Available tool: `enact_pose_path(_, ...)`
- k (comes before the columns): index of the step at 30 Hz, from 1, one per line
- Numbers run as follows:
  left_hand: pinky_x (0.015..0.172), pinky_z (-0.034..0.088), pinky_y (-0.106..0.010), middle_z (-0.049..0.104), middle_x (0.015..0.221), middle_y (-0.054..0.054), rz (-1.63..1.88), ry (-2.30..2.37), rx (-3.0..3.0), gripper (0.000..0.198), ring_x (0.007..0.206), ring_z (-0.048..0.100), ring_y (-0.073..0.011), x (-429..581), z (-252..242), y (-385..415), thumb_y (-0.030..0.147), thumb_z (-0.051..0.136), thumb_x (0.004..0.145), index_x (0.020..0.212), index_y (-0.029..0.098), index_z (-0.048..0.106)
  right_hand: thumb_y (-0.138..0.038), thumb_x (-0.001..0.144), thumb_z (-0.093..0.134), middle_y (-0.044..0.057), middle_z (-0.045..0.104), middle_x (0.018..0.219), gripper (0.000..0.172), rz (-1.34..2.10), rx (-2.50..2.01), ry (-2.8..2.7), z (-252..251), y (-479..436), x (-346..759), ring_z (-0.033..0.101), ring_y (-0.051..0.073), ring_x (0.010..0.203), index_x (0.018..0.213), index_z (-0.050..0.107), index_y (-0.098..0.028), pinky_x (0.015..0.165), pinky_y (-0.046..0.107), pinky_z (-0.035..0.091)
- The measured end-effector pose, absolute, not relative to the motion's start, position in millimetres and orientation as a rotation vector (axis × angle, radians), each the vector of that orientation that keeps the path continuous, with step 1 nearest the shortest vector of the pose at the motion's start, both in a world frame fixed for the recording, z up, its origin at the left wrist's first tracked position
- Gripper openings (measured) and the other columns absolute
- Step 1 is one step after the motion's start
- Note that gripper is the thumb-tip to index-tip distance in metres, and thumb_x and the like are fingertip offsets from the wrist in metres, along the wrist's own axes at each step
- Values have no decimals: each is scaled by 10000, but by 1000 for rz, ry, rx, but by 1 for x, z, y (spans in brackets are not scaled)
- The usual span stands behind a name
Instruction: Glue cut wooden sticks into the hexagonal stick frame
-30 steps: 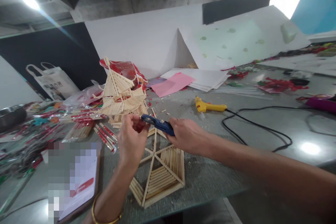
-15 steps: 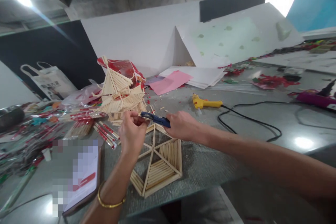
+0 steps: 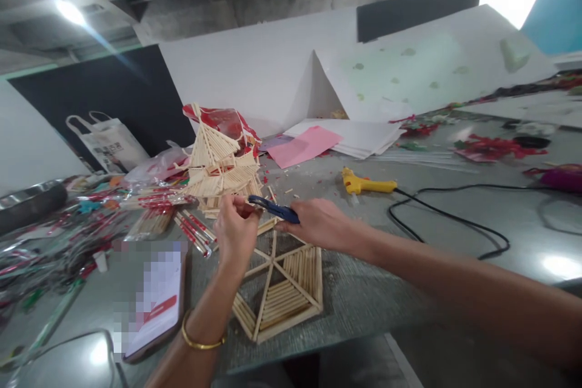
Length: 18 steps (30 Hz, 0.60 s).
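Observation:
My right hand [image 3: 318, 225] is closed around the blue handles of a cutting tool that looks like pliers [image 3: 278, 210]. My left hand [image 3: 236, 227] pinches its fingertips together right at the tool's jaws; whatever is between them is too small and hidden to name. Below both hands, a six-sided frame of wooden sticks [image 3: 284, 303] lies flat on the table, with spokes meeting at its centre. Some of its sections are filled with rows of sticks, others are open. Just beyond my left hand stands a pagoda-like model [image 3: 213, 148] built of pale sticks.
A yellow glue gun [image 3: 370, 184] lies to the right, its black cord [image 3: 459, 188] looping across the table. At left are a phone or tablet [image 3: 166, 309], wrapped red-and-wood sticks [image 3: 195, 231] and cluttered craft supplies. Pink paper [image 3: 304, 147] and white sheets lie at the back.
The whole view has shifted slightly, so everything appears a little further right. My hands keep nearly the same pose, with the tool still at my left fingertips.

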State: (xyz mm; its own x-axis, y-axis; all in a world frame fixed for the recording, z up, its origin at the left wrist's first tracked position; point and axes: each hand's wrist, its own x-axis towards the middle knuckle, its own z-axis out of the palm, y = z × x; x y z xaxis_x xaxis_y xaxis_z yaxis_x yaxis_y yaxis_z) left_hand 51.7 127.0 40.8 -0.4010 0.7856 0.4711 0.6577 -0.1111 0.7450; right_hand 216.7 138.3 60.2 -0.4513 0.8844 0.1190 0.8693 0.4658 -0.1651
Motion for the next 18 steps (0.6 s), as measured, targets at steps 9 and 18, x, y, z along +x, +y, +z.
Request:
enact_pose_path(9, 575, 415, -249, 590, 610, 66, 1560, 1818, 1468, 312, 566, 575, -124, 47, 26, 143, 236, 679, 542, 767, 198, 466, -660, 790, 361, 99, 633, 698, 619, 260, -1305, -2749, 81, 150, 227, 584, 184, 639, 825, 671, -126, 539, 239, 359)
enact_pose_path(18, 498, 402, -227, 556, 567, 68, 1598, 1702, 1330, 331, 498, 529, -102, 43, 26, 145, 258, 702, 491, 718, 176, 475, -515, 814, 441, 101, 645, 727, 452, 169, -1374, -2755, 94, 143, 217, 608, 208, 696, 907, 671, -136, 582, 256, 390)
